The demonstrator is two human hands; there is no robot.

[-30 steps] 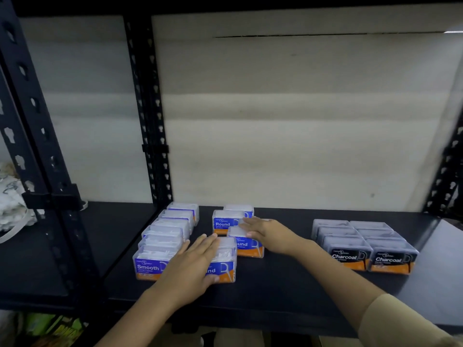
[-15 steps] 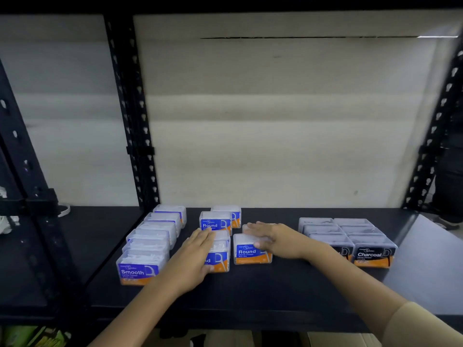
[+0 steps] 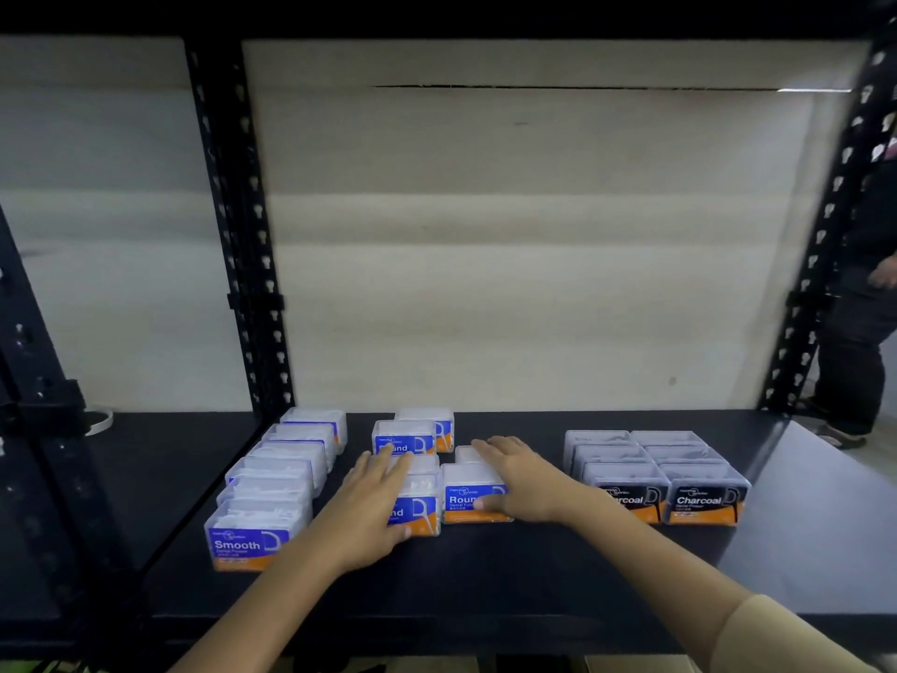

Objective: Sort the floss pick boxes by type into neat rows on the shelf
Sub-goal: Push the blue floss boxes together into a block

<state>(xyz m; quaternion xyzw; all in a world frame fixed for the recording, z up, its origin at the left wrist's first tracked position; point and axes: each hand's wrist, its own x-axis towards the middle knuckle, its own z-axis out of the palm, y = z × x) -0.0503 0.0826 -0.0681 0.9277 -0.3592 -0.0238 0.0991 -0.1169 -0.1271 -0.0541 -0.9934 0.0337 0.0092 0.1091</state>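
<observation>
On the dark shelf (image 3: 534, 580), the floss pick boxes stand in three groups. At the left, the Smooth boxes (image 3: 250, 544) form one file running from the front edge back to the black upright post (image 3: 242, 235). At the right, the Charcoal boxes (image 3: 704, 500) sit in two touching files of three. Between them, the Round boxes are looser: two rear Round boxes (image 3: 405, 439) stand staggered near the back.

The left hand (image 3: 373, 502) lies flat with straight fingers over the front-left Round box (image 3: 420, 512), fingertips reaching the rear pair. The right hand (image 3: 524, 483) rests flat on the front-right Round box (image 3: 468, 497), fingers stretched over its lid and thumb against the label. These two front boxes stand just beside each other.

Beyond the right post, another person (image 3: 869, 293) in dark clothes stands.
</observation>
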